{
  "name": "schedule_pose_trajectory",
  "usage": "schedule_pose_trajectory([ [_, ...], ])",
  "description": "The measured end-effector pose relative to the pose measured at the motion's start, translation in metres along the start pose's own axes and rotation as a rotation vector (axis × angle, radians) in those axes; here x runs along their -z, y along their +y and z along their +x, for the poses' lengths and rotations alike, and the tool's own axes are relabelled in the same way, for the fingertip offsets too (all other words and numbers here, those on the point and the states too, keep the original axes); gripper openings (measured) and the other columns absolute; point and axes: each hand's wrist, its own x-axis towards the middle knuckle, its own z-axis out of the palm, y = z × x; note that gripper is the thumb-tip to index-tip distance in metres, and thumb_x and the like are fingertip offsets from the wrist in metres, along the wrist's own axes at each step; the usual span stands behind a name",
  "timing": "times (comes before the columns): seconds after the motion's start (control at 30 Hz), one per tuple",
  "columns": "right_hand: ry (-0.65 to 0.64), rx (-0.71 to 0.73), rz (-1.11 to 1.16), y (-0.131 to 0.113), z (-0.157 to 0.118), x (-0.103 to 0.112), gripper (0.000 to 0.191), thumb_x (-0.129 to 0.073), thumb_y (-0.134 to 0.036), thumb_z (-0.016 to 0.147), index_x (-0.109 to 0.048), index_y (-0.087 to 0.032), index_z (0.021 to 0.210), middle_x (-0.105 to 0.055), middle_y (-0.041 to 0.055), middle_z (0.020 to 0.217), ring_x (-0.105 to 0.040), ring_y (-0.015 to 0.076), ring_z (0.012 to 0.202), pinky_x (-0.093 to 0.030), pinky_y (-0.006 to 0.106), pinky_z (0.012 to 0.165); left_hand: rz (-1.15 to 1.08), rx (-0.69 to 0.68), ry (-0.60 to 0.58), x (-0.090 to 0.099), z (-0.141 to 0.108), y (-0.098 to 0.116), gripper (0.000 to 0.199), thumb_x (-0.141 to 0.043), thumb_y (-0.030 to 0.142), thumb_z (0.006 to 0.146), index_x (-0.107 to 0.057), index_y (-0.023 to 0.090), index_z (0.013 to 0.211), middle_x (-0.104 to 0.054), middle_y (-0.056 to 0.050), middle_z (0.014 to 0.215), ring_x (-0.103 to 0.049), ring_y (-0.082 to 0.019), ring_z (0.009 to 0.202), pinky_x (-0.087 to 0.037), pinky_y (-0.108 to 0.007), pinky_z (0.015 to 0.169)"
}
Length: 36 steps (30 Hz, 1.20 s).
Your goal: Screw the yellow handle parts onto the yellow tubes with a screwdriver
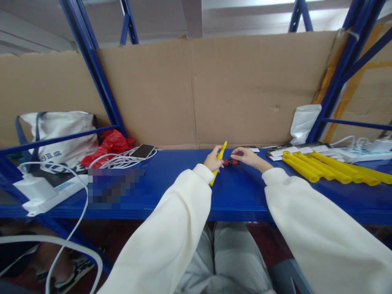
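Observation:
My left hand is wrapped round a slim yellow plastic piece, which it holds tilted over the blue table. Just to the right, a red and black tool handle, which looks like a screwdriver's, lies on the table, partly behind the left hand. My right hand is directly above and beside that handle, its thumb and fingers drawn together. Whatever is in its fingertips is too small to make out. Whether it touches the handle I cannot tell.
Several yellow tubular pieces lie at the right, near a white power strip. A phone, coiled white cable, red plastic bag and cloth bag sit left. Cardboard walls the back. A seated person's leg shows lower left.

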Motion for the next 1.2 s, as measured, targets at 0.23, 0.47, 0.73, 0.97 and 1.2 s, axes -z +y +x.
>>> schedule_pose_trajectory([
  [0.23, 0.113, 0.096, 0.064, -0.012, -0.002, -0.010, 0.014, -0.084, -0.024, 0.067, -0.071, -0.021, 0.068, -0.069, 0.0004, 0.071, -0.060, 0.0153, 0.070, -0.053, 0.030, 0.075, -0.019, -0.050, -0.070, -0.002, 0.001, -0.001, 0.076, -0.056, -0.003, 0.075, -0.046, 0.027, 0.144, -0.065, -0.004, 0.111, -0.062, -0.006, 0.055, -0.049, -0.015, 0.045],
  [0.47, 0.127, 0.112, 0.100, -0.012, -0.003, -0.013, 0.019, -0.085, -0.031, 0.066, -0.068, -0.022, 0.065, -0.068, -0.0002, 0.068, -0.058, 0.0156, 0.069, -0.053, 0.030, 0.072, -0.026, -0.059, -0.116, -0.003, 0.000, -0.001, 0.077, -0.057, -0.004, 0.076, -0.048, 0.027, 0.146, -0.064, -0.009, 0.122, -0.063, -0.006, 0.057, -0.050, -0.015, 0.043],
  [0.73, 0.095, 0.085, 0.145, -0.013, -0.003, -0.013, 0.019, -0.082, -0.030, 0.066, -0.066, -0.021, 0.063, -0.063, -0.0012, 0.063, -0.053, 0.0130, 0.062, -0.045, 0.023, 0.058, -0.059, -0.054, -0.136, -0.002, 0.001, -0.003, 0.078, -0.060, -0.005, 0.074, -0.049, 0.028, 0.144, -0.064, -0.009, 0.123, -0.062, -0.004, 0.055, -0.050, -0.013, 0.044],
  [0.97, 0.066, 0.056, 0.146, -0.009, -0.001, -0.013, 0.024, -0.081, -0.032, 0.068, -0.061, -0.021, 0.063, -0.062, -0.0019, 0.064, -0.054, 0.0120, 0.062, -0.048, 0.024, 0.060, -0.080, -0.044, -0.147, -0.004, 0.003, -0.005, 0.075, -0.058, -0.005, 0.074, -0.048, 0.025, 0.142, -0.065, -0.007, 0.116, -0.061, -0.005, 0.052, -0.049, -0.014, 0.042],
  [1.2, 0.041, 0.042, 0.095, -0.001, 0.004, -0.013, 0.023, -0.078, -0.031, 0.073, -0.057, -0.021, 0.067, -0.061, -0.0024, 0.064, -0.058, 0.0132, 0.063, -0.054, 0.031, 0.073, -0.192, 0.013, -0.085, -0.004, 0.002, -0.001, 0.071, -0.057, -0.005, 0.075, -0.045, 0.024, 0.138, -0.063, -0.002, 0.104, -0.060, -0.005, 0.049, -0.051, -0.017, 0.043],
])
